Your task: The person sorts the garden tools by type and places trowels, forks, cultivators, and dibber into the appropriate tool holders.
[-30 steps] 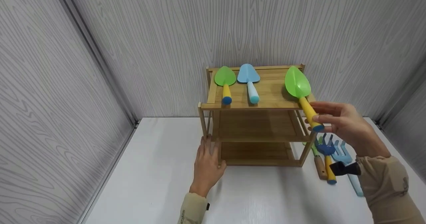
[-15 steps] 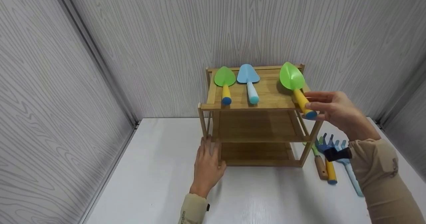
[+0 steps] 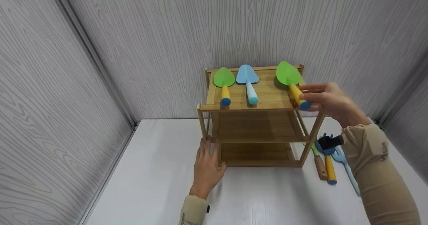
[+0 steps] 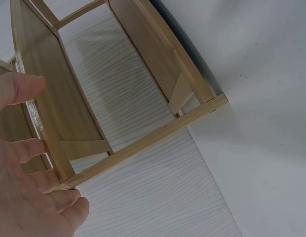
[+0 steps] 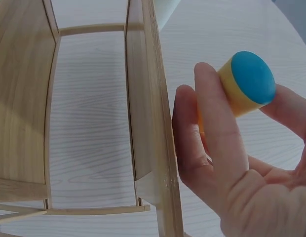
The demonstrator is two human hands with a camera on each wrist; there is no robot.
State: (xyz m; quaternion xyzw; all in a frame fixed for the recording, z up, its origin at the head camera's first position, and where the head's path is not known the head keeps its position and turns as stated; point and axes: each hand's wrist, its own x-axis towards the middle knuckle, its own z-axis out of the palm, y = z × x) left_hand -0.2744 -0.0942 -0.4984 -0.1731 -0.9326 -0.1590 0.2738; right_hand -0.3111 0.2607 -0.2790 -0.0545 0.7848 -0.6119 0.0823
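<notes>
A green trowel with a yellow, blue-capped handle tilts over the right part of the top tier of a wooden rack. My right hand pinches its handle between thumb and fingers; the blue end cap faces the right wrist camera. My left hand touches the rack's front left leg low down, fingers extended and thumb apart. In the left wrist view, its fingertips lie along the frame. Another green trowel and a light blue trowel lie side by side on the top tier.
To the right of the rack, a brown-handled tool, a blue hand rake with a yellow handle and a light blue fork lie on the white table. The right forearm partly covers them. Grained panels enclose the back and sides.
My right hand has moved left and away from me with the green trowel, bringing its handle over the rack's front edge. The left hand stays in place at the leg.
</notes>
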